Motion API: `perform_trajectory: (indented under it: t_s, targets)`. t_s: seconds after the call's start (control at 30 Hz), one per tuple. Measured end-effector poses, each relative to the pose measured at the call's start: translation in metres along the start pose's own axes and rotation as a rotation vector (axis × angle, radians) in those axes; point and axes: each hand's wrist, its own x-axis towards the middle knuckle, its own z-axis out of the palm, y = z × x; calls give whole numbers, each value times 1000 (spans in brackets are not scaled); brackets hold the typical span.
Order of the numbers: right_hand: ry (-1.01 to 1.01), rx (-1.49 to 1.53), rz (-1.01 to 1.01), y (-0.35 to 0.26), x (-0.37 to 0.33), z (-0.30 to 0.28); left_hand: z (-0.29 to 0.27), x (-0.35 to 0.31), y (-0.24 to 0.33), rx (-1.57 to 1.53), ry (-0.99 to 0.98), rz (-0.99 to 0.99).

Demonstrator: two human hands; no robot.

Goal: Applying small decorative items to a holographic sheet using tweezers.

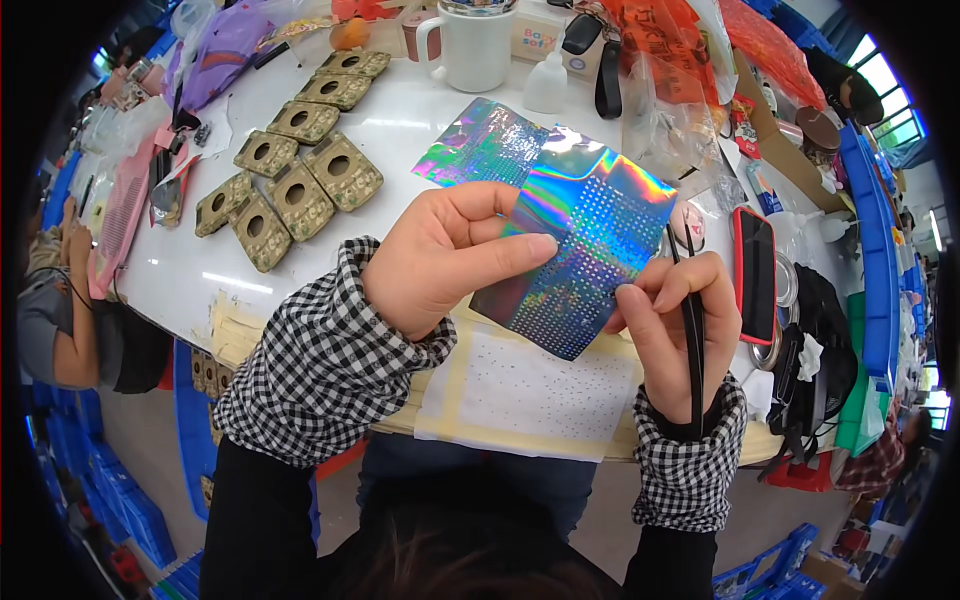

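Note:
Between my hands, above the table, is a shiny holographic sheet with rows of small dots. My left hand pinches its left side, thumb on the front face. My right hand grips its lower right corner with thumb and finger, and also holds black tweezers, which point upward. Behind it shows another shiny piece; I cannot tell whether it is joined to the first. Below the hands, a white paper with scattered small specks lies on the table edge, bordered by yellowish tape.
Several camouflage-patterned plates with round holes lie at the left. At the back stand a white mug and a white squeeze bottle. A red-cased phone and a black bag are at the right. Another person's arm is far left.

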Motion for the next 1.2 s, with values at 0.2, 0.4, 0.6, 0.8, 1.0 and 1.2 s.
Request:
perform_trajectory:
  t_s: [0.2, 0.4, 0.6, 0.8, 1.0, 1.2]
  targets:
    - [139, 158, -46, 5, 5, -1, 15, -1, 1, -155, -26, -119]
    - [170, 149, -76, 8, 3, 2, 22, -5, -6, -82, -73, -191]
    - [202, 118, -112, 11, 2, 5, 28, -9, -16, -172, -2, -183]
    - [132, 47, -106, 11, -1, 5, 23, -9, -21, -158, 119, -153]
    - [36, -197, -298, 18, -10, -2, 22, -9, -17, -162, 254, -56]
    - [-192, -593, -454, 10, -3, -1, 19, -9, -19, -149, 287, -42]
